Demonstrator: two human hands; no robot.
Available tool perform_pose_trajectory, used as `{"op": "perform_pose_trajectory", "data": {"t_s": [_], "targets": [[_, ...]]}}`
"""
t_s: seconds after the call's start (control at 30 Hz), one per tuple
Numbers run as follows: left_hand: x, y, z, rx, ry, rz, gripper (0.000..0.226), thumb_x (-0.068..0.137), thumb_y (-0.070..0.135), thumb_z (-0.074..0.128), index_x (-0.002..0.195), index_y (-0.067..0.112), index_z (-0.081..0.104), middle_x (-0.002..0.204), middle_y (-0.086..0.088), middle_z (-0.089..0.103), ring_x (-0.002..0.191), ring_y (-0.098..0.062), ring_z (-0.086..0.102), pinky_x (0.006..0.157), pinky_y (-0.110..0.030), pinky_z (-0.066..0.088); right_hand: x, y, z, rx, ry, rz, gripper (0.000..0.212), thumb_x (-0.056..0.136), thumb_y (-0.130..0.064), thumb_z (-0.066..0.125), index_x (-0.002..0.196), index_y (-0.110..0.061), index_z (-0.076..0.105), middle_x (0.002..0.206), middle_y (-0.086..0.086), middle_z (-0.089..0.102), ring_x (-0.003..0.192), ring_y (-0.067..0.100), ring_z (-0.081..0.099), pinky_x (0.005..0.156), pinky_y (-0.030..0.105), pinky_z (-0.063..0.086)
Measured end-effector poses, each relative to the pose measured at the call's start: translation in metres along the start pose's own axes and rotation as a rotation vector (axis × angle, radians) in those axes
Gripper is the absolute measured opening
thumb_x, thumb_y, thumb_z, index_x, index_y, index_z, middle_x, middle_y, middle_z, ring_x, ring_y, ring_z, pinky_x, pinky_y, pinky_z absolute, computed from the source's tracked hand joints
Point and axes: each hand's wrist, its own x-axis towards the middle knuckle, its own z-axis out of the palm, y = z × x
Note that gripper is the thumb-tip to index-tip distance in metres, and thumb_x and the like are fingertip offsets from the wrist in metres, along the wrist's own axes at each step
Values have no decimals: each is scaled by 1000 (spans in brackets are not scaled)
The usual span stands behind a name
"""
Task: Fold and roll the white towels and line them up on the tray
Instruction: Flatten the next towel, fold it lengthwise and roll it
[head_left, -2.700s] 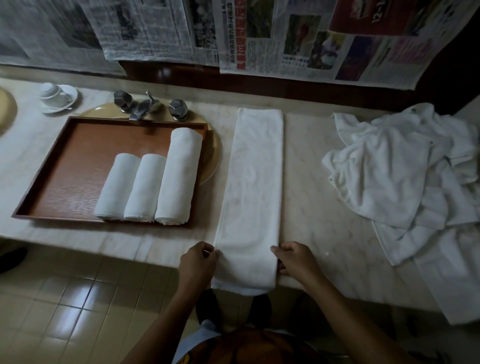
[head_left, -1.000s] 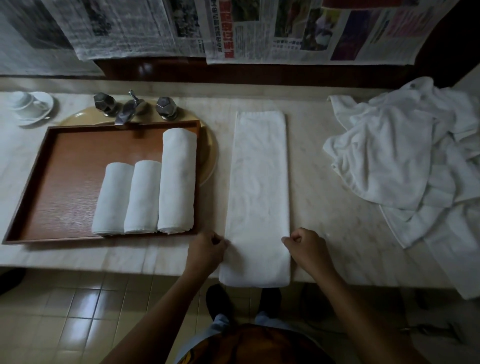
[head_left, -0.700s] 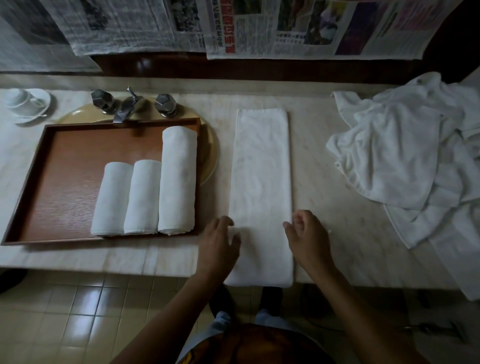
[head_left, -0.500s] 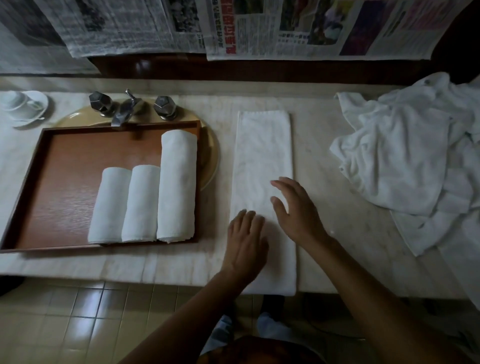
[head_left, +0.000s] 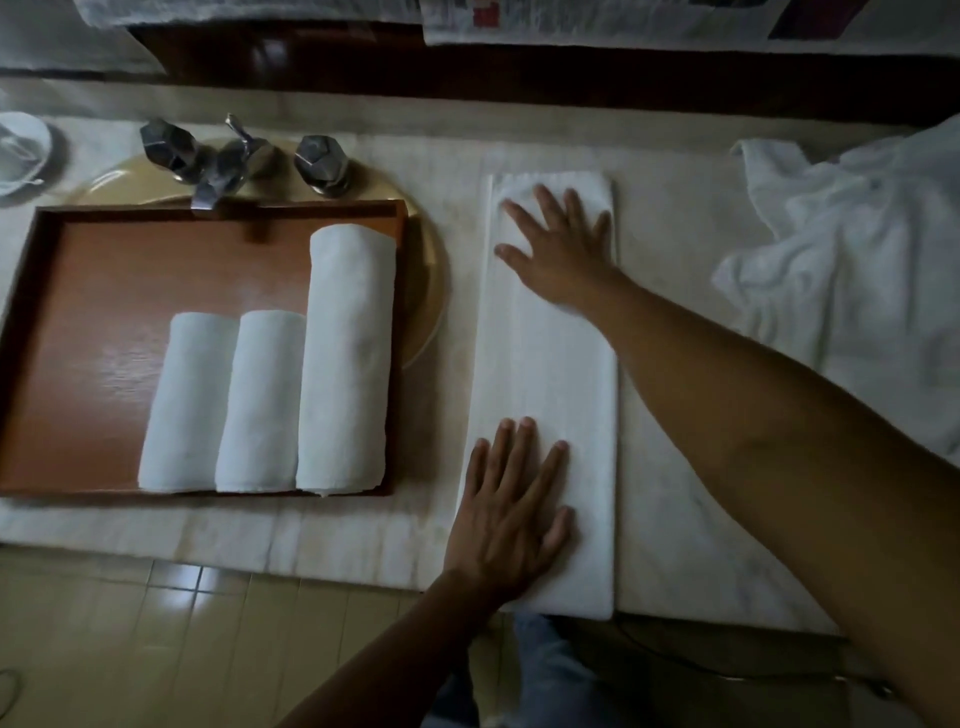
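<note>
Three rolled towels (head_left: 270, 400) on tray (head_left: 98, 332), two hands (head_left: 511, 512) flat

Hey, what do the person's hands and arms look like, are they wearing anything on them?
Nothing worn that I can see. The left hand and right hand have no gloves, and no ring, watch or bracelet shows in the dim light. The left forearm and right forearm are bare, no sleeve in view.
</note>
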Motion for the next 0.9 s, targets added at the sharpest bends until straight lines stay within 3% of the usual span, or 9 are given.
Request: {"op": "perform_pose_trajectory", "data": {"t_s": [0.23, 0.4, 0.5, 0.6, 0.77, 0.9], "targets": [[0, 0, -2, -33, 20, 1, 73, 104, 60, 40, 165, 33, 11, 174, -5, -2, 160, -26, -6, 128, -50, 1, 19, 0, -23, 51, -46, 29, 69, 101, -69, 30, 162, -42, 11, 172, 5, -12, 157, 35, -12, 121, 69, 0], [1, -3, -3, -62, 0, 17, 71, 106, 57, 39, 166, 31, 12, 174, -6, -4, 160, -26, -7, 128, -52, 2, -106, -5, 32, 153, 268, -139, 56, 99, -39, 48, 152, -23, 47, 165, 18, 27, 152, 43, 23, 119, 63, 25], [-5, -8, -1, -130, 13, 40, 68, 105, 49, 45, 164, 25, 23, 173, -8, 5, 160, -28, -1, 127, -58, 13, -145, 8, 65, 9, 196, -193, 55, 104, -43, 35, 158, -31, 35, 170, 7, 20, 156, 35, 14, 123, 62, 14], [-11, -6, 1, -109, 1, 77, 69, 102, 47, 49, 163, 25, 25, 173, -8, 12, 160, -29, 4, 125, -60, 19, -101, 22, 55, -27, 221, -209, 55, 105, -47, 31, 158, -33, 35, 170, 6, 21, 156, 33, 17, 122, 63, 16], [-11, 5, 2, -13, -53, 90, 68, 105, 52, 39, 165, 31, 16, 174, -4, -1, 160, -29, -7, 126, -57, 3, -3, 39, 19, -96, 208, -210, 56, 105, -49, 26, 156, -31, 40, 169, 8, 22, 156, 36, 16, 122, 61, 18], [6, 2, -1, 5, -37, 33, 71, 106, 57, 35, 166, 31, 9, 174, -1, -5, 160, -26, -10, 126, -55, 1, 34, 40, -7, -153, 235, -185, 55, 108, -49, 29, 159, -28, 33, 171, 10, 14, 157, 37, 7, 124, 60, 11]]}}
